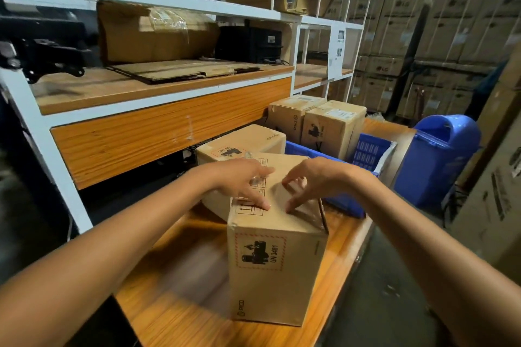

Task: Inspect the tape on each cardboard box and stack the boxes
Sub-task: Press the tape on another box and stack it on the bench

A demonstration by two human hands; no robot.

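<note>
A tall cardboard box (275,267) with a UN 3481 battery label stands on the wooden table (174,315) in front of me. My left hand (242,180) lies on its top with the fingers stretched out and pressing on the surface. My right hand (313,180) arches over the top's right side, its fingertips touching the clear tape near the edge. Behind this box a second cardboard box (239,146) lies on the table. Two more boxes (318,121) stand side by side further back.
A blue plastic crate (352,203) sits to the right of the boxes, and a blue bin (439,158) stands beyond the table's end. A white-framed shelf (158,87) with flattened cardboard rises at the left. Stacked cartons (439,45) fill the back right.
</note>
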